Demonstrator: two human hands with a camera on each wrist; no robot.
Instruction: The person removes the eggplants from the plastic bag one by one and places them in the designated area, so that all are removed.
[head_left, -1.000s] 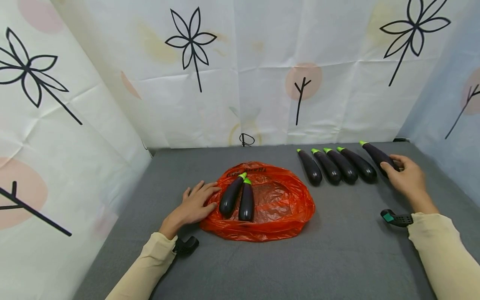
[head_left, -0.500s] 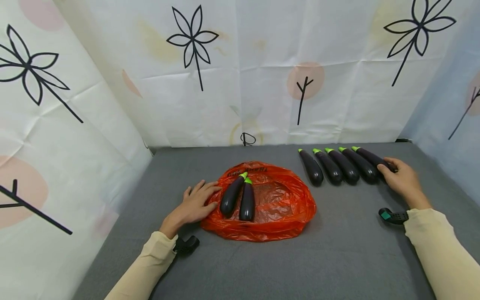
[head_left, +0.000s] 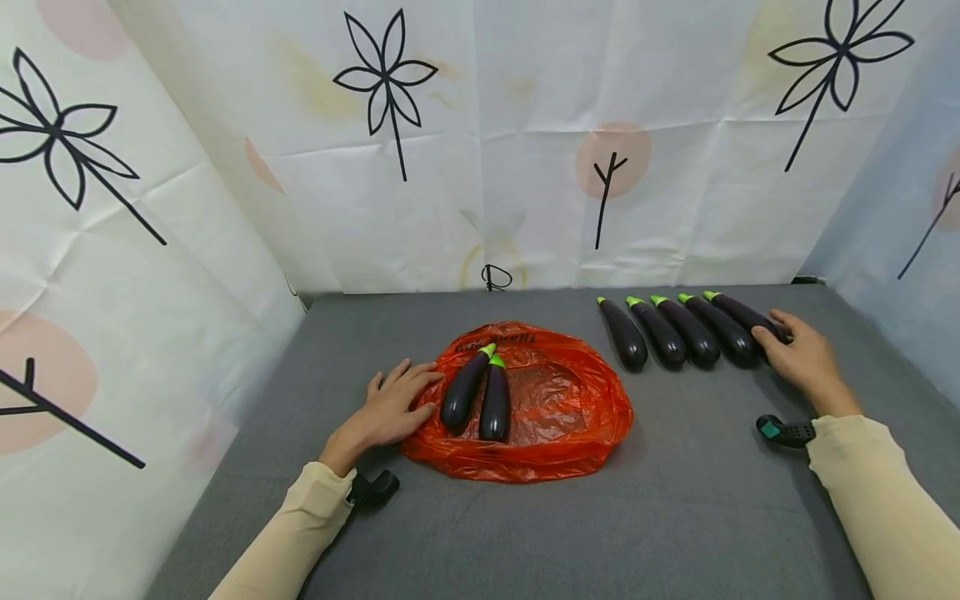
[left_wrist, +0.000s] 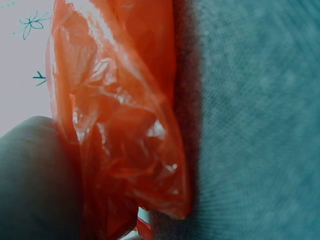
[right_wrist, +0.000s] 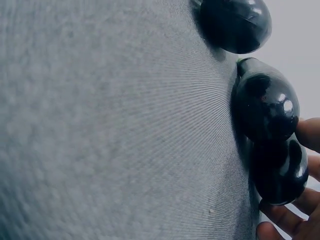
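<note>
A red plastic bag (head_left: pixel 555 458) lies spread on the grey table, its rim raised, with one eggplant (head_left: pixel 463 392) and a second eggplant (head_left: pixel 494 404) side by side on its left part. My left hand (head_left: pixel 386 407) rests at the bag's left rim, fingers extended and spread. The left wrist view has the crinkled red plastic up close against the thumb. At the right, my right hand (head_left: pixel 806 358) grips the blunt end of the rightmost eggplant (head_left: pixel 738 312). Thumb and fingers stand on either side of this eggplant (right_wrist: pixel 280 175) in the right wrist view, and it lies against its neighbour (right_wrist: pixel 267 107).
Several more dark eggplants (head_left: pixel 686 332) lie in a slanted row left of the right hand, green stems pointing to the back. White cloth walls (head_left: pixel 525 200) with plant drawings bound the table (head_left: pixel 562 533) at the back and sides.
My right hand has moved left with the rightmost eggplant and brought it down beside the row, closing the gap to its neighbour. My left hand and the bag stay in place.
</note>
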